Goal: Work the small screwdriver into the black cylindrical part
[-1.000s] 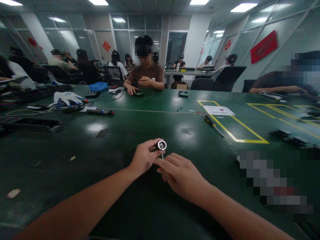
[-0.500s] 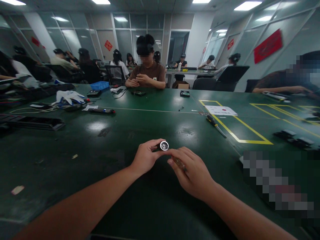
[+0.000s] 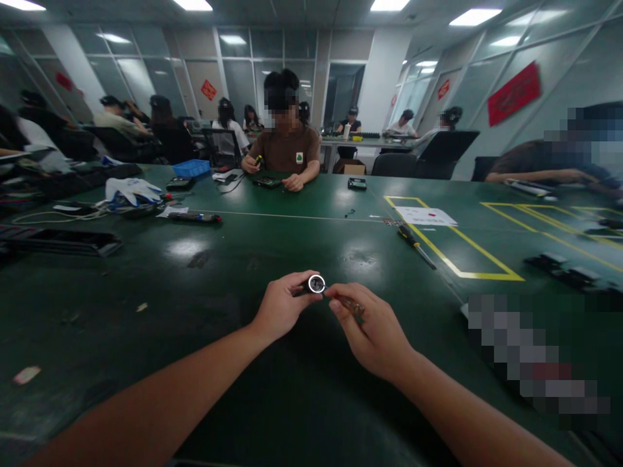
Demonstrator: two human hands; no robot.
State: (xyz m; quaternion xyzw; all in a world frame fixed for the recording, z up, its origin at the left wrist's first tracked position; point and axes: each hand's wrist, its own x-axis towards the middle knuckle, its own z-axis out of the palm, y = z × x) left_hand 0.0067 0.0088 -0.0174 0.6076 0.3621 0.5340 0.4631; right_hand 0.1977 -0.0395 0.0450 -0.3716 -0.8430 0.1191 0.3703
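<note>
My left hand (image 3: 282, 305) is closed around a small dark cylindrical part (image 3: 317, 283), whose round end with a bright ring faces me. Its kind is not clear, and dark details inside the ring are too small to make out. In my right hand (image 3: 374, 327) is a small screwdriver (image 3: 351, 303) with a translucent brownish handle, pinched between thumb and fingers. Its thin metal shaft points left and reaches the ring's right edge; whether the tip touches it I cannot tell. Both hands are just above the green table (image 3: 233, 402).
A black and yellow screwdriver (image 3: 417, 246) lies beyond my right hand, by yellow tape (image 3: 487, 276) and a paper sheet (image 3: 426, 216). White gloves (image 3: 131, 192), a blue basket (image 3: 191, 169) and a pen-like tool (image 3: 195, 218) lie left. Across sits a co-worker (image 3: 285, 146).
My right hand has shifted slightly and more of the screwdriver shows. My left hand keeps its hold. The co-worker opposite has parted their hands, one lowered to the table. The view has shifted slightly.
</note>
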